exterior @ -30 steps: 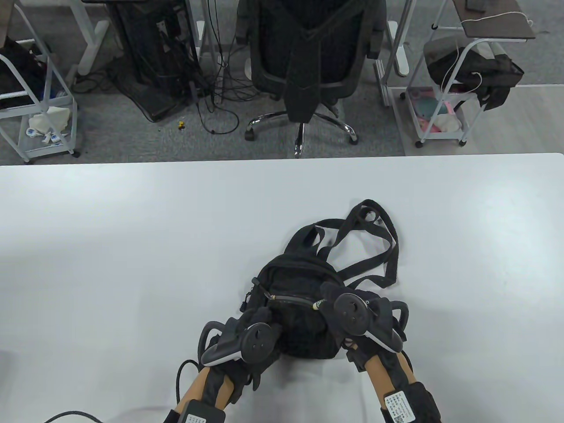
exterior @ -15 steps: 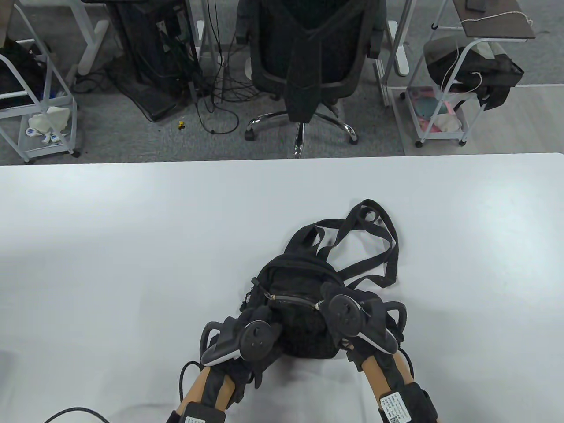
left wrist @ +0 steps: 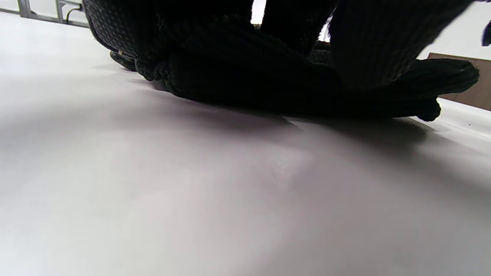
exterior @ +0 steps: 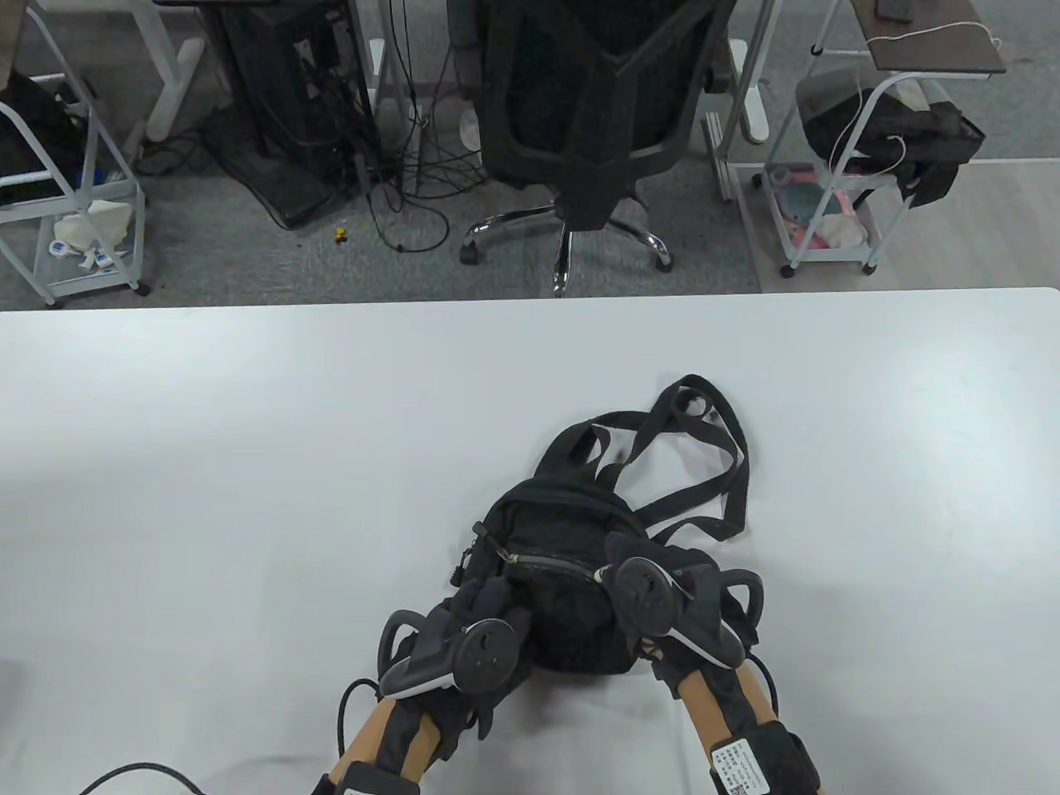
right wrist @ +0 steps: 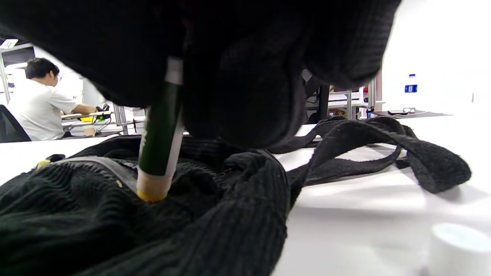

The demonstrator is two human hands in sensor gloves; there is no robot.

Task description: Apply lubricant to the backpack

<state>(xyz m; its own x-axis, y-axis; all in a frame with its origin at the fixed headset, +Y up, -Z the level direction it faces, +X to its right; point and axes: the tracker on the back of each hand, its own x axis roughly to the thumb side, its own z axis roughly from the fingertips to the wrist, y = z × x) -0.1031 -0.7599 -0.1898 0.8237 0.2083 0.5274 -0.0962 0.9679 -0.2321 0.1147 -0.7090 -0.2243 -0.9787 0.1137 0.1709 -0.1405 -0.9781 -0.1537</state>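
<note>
In the table view, the tracker on the right hand [exterior: 662,592] hides its fingers and most of the lubricant stick [exterior: 598,571]; only the tip shows at the zipper [exterior: 551,563]. The near left side of the backpack [exterior: 563,571] is covered by the left hand [exterior: 468,638]. Both forearms are cut off by the bottom edge.

In the left wrist view, dark blurred fingers [left wrist: 368,42] fill the top; their grip cannot be determined. In the right wrist view, the white cap [right wrist: 458,249] at the lower right is blurred and cropped.
</note>
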